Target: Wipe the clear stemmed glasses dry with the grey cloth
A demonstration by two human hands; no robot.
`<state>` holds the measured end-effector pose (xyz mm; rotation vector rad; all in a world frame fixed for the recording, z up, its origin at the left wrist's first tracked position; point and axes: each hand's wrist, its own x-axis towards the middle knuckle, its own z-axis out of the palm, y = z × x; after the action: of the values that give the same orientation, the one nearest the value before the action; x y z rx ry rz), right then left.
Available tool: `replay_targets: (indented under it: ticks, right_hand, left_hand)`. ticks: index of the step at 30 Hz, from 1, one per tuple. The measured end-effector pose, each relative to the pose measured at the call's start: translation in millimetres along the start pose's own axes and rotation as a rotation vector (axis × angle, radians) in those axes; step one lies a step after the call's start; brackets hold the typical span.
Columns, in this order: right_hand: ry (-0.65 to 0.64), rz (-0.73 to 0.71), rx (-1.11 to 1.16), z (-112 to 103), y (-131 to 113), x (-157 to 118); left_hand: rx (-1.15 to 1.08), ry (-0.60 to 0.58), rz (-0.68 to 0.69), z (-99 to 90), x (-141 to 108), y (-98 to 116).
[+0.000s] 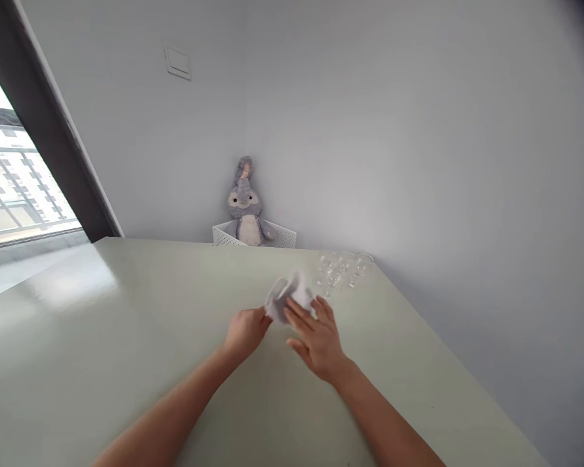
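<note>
Just ahead of me, above the pale green table (pixel 150 363), is a bunched white cloth (pixel 299 293), slightly blurred. My left hand (pixel 247 332) is closed at its left lower edge. A rounded rim shows in the folds there, but I cannot tell whether a glass is inside. My right hand (pixel 318 337) has its fingers stretched out and apart, the fingertips touching the cloth from the right. Several small clear stemmed glasses (pixel 363 264) stand close together behind my right hand, near the table's far right corner.
Beyond the far edge, a grey plush rabbit (pixel 244 202) sits in a white perforated basket (pixel 285 237). A wall runs along the table's right side. On the left are a dark-framed window (pixel 43 104) and a wall switch (pixel 178 62).
</note>
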<state>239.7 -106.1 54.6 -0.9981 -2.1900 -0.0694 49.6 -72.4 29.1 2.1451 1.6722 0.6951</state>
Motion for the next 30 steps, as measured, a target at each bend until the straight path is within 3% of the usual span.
replay_targets:
  ticks: [3, 7, 12, 15, 18, 22, 25, 27, 30]
  right_hand:
    - [-0.053, -0.009, -0.001, 9, -6, 5]
    - [0.096, 0.344, 0.295, 12, 12, 8]
    - [0.321, 0.994, 1.048, 21, 37, 5]
    - [0.52, 1.159, 1.348, 34, 30, 5]
    - [0.584, 1.186, 1.523, 49, 8, 2]
    - [0.381, 0.986, 1.592, 64, -21, -5]
    - [0.246, 0.916, 1.579, 68, -27, -8]
    - [0.217, 0.926, 1.574, 65, -22, -9]
    - [0.18, 0.986, 1.58, 52, -10, -7]
  left_hand:
    - [0.106, 0.038, 0.219, 11.9, -10, 10]
    - [0.091, 0.078, 0.39, 19.4, -17, 17]
    - [-0.049, 0.039, 0.223, 26.6, -20, 19]
    - [-0.198, -0.007, 0.083, 32.5, -21, 22]
    - [-0.347, 0.041, -0.002, 36.7, -20, 24]
    - [-0.427, 0.161, 0.038, 39.9, -19, 25]
    - [-0.433, 0.155, 0.092, 38.3, -20, 27]
    - [-0.522, 0.062, 0.117, 32.6, -20, 28]
    - [-0.908, -0.23, 0.095, 17.4, -14, 27]
